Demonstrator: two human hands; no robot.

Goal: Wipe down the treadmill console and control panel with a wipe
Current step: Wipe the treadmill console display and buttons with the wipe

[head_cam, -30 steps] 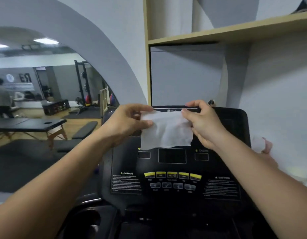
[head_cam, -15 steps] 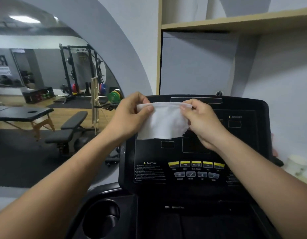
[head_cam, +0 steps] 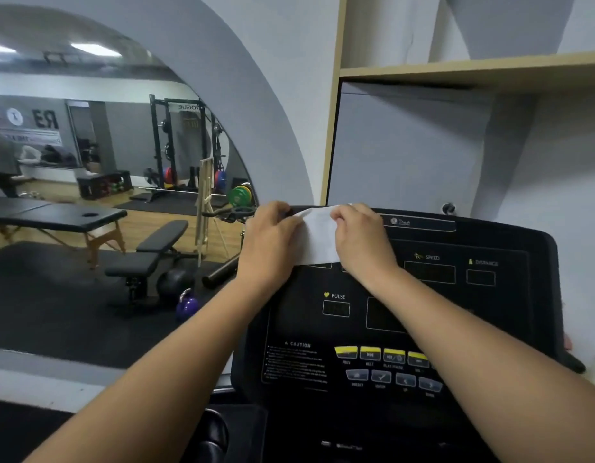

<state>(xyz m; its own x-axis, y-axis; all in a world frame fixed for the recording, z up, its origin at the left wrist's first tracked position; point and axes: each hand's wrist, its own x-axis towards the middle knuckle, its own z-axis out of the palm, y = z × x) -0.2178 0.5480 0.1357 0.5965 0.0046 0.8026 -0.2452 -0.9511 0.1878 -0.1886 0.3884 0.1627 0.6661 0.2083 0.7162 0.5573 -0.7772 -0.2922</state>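
Hands: left hand [head_cam: 272, 238] closed on the left edge of the white wipe [head_cam: 318, 240]; right hand [head_cam: 361, 240] closed on its right edge, fingers pinching the sheet from above. Both forearms reach forward from the bottom of the view.

Wipe location: stretched between the two hands at the upper left corner of the treadmill console [head_cam: 490, 312], its upper part draped over the console's top edge, its lower edge hanging onto the dark face. Whether the sheet is pressed flat on the surface cannot be told.

Left of the console: arched mirror [head_cam: 89, 195], nothing in it touching the work.

On the console, below the wipe: PULSE window [head_cam: 336, 309]. Further right: SPEED window [head_cam: 429, 272]. Near the console's bottom: yellow button row [head_cam: 369, 353], partly hidden by the right forearm.

Judgement: wiping appears about to begin at the top edge; most of the face looks untouched.

Risks:
- Thin sheet held by its edges may bunch or fold under a stroke, so only a narrow band gets cleaned.
- Firm pressure over the buttons could trigger a function if the unit is powered; displays appear dark.
- Too wet a wipe may streak the glossy panel.
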